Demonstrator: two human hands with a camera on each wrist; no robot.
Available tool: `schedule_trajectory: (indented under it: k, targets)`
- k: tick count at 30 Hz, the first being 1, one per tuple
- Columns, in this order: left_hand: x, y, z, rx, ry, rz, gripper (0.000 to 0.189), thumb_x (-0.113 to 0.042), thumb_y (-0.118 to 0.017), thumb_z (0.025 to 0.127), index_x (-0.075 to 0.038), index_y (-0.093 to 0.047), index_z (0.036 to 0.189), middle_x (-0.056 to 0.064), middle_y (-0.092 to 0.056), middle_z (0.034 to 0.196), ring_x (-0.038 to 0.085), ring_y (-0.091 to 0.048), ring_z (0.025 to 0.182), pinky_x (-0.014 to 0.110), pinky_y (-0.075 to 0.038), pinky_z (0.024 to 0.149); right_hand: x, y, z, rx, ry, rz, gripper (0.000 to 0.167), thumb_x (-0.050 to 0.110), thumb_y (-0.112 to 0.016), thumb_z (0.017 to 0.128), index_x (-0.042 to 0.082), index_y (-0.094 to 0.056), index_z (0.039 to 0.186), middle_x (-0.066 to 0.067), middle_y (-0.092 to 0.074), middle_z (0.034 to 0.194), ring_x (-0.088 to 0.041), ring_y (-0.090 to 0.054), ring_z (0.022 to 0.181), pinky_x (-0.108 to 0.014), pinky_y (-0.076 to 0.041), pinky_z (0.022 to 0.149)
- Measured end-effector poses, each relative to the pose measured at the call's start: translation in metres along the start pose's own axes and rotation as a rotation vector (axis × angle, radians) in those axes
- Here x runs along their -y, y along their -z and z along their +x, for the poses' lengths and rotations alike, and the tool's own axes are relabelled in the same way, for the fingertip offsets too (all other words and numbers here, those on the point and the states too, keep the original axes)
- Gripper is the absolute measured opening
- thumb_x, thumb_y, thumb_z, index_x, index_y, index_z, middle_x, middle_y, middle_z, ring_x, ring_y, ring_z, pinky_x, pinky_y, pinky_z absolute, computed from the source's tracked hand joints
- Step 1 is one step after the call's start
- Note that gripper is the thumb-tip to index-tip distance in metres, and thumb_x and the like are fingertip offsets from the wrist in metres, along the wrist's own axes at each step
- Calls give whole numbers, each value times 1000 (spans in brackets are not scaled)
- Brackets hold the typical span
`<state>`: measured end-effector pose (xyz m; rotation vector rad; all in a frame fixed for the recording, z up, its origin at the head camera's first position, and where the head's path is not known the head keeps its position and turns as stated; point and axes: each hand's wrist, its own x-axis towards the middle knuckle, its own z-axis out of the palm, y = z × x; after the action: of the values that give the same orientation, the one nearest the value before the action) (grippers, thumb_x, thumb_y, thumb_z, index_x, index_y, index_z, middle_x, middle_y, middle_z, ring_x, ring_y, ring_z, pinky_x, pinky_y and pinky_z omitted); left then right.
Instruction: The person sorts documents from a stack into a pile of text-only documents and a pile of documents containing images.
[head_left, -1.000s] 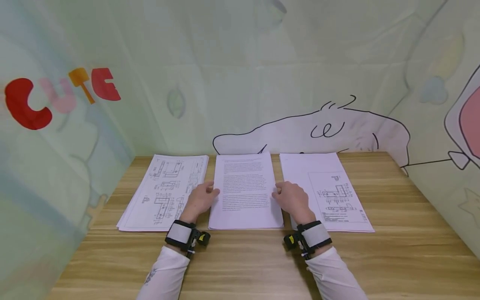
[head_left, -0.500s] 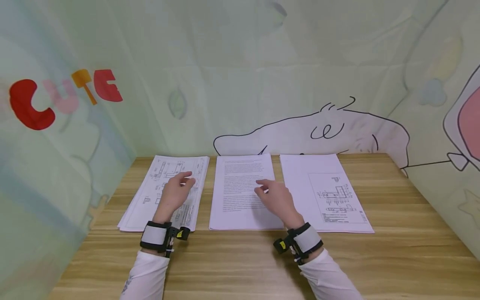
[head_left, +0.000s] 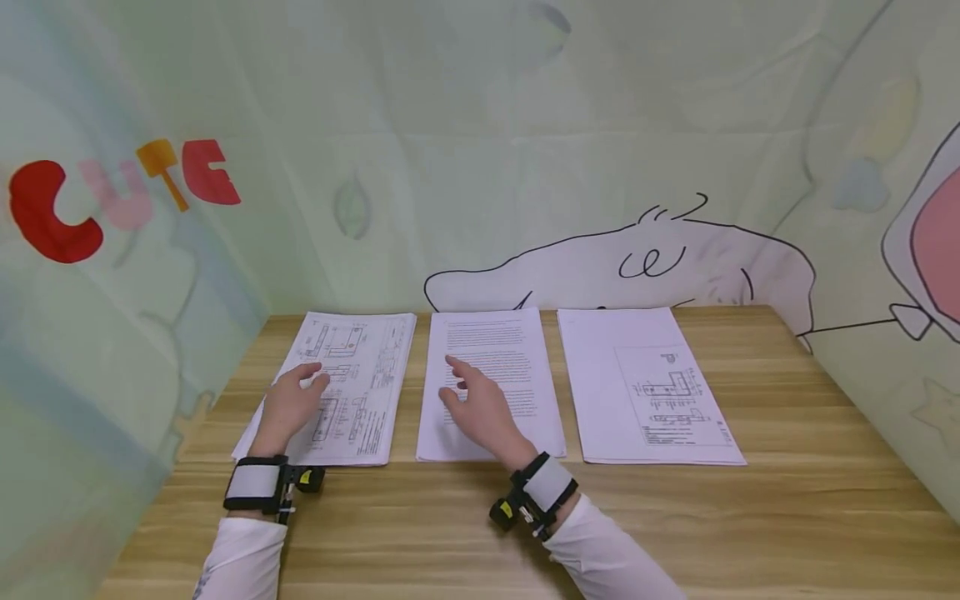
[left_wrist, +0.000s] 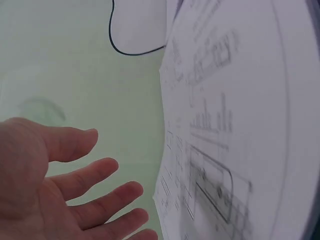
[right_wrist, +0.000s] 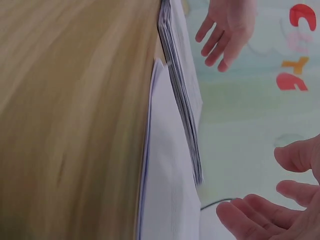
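Observation:
Three stacks of printed paper lie side by side on the wooden table. My left hand hovers over the left part of the left stack, which carries technical drawings. In the left wrist view the fingers of that hand are spread and hold nothing, apart from the sheets. My right hand is above the middle stack, a page of typed text. Its fingers are loosely extended with nothing in them, as the right wrist view shows. The right stack, with a smaller drawing on top, has no hand near it.
The wooden table extends in front of the stacks and to their right. A cloth backdrop with cartoon prints rises behind the table and along both sides. Narrow strips of wood separate the stacks.
Both hands have moved left. The left hand went from between the left and middle stacks to over the left stack; the right hand went from the middle stack's right edge to over its text.

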<state>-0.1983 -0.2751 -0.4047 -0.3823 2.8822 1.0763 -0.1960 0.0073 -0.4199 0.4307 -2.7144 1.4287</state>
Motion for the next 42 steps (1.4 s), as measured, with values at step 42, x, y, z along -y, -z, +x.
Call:
schedule_trajectory:
  k: [42]
  targets:
    - [28, 4, 1, 83, 115, 158, 67, -29, -42, 100, 14, -26, 149, 43, -4, 156, 58, -9, 145, 70, -11, 116, 20, -66, 12, 323, -348, 449, 66, 29, -59, 96, 19, -33, 155, -15, -54, 146, -25, -58, 128, -41, -51, 103]
